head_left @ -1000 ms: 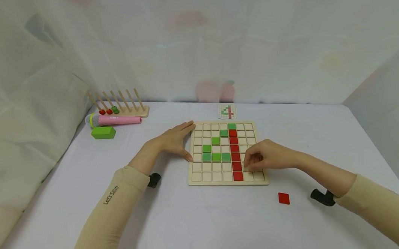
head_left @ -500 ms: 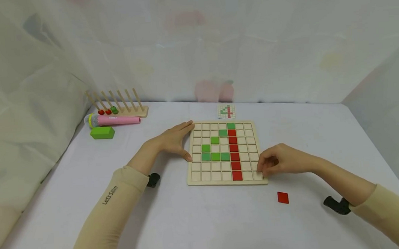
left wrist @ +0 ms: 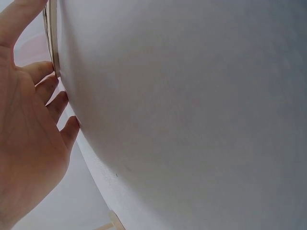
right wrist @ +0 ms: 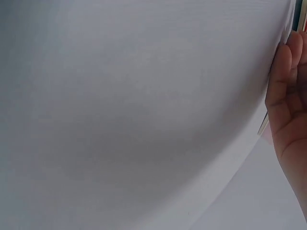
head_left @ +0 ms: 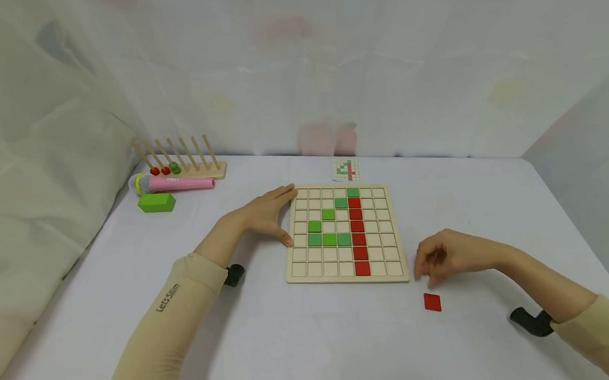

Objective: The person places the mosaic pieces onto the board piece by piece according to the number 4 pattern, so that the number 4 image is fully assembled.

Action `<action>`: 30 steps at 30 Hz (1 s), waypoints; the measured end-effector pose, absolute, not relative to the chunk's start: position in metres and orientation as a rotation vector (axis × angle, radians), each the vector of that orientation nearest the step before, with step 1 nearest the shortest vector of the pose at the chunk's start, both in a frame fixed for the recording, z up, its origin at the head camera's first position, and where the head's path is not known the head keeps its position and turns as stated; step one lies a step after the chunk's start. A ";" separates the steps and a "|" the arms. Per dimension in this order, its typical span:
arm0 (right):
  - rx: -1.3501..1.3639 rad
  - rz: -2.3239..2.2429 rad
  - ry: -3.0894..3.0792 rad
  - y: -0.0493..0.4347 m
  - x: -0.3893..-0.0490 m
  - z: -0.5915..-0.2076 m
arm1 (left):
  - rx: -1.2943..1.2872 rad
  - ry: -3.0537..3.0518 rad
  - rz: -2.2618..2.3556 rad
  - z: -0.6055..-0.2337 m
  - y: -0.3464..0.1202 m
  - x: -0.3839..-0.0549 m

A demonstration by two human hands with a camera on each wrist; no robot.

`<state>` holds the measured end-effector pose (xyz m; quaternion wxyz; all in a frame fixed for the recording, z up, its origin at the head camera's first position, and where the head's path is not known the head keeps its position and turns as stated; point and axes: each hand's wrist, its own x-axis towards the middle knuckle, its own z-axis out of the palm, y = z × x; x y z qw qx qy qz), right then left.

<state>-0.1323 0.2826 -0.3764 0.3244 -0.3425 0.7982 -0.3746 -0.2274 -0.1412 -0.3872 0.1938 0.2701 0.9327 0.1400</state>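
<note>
A square wooden grid board (head_left: 319, 280) lies flat on the white table, holding a column of red tiles (head_left: 357, 226) and several green tiles (head_left: 329, 239). My left hand (head_left: 264, 214) rests along the board's left edge, thumb and fingers spread; the left wrist view shows its fingertips (left wrist: 58, 101) at the board's side. To the right of the board, my right hand (head_left: 452, 253) hovers low with loosely bent fingers and nothing seen in them. Just below its fingertips one loose red tile (head_left: 432, 302) lies on the table.
Behind the board lies a small pattern card (head_left: 346, 169) with a green and red design. At the back left are a pegged wooden stand (head_left: 215, 170) with red and green beads, a pink toy microphone (head_left: 180, 183) and a green block (head_left: 156, 203).
My right hand has moved off the board's lower right, rightward and toward me, to beside the loose red tile. The left hand stays at the board's edge.
</note>
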 end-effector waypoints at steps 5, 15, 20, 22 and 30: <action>-0.946 -0.984 2.019 0.284 -0.133 -0.380 | 0.756 2.616 0.388 -0.387 -0.142 -0.228; -1.002 -0.871 2.016 0.283 -0.130 -0.381 | 0.765 2.614 0.398 -0.388 -0.141 -0.227; -1.011 -0.854 2.000 0.282 -0.129 -0.379 | 0.758 2.615 0.395 -0.387 -0.141 -0.227; -1.024 -0.850 1.998 0.282 -0.129 -0.378 | 0.759 2.614 0.395 -0.387 -0.141 -0.226; -1.042 -0.841 2.015 0.281 -0.127 -0.378 | 0.755 2.607 0.397 -0.386 -0.140 -0.226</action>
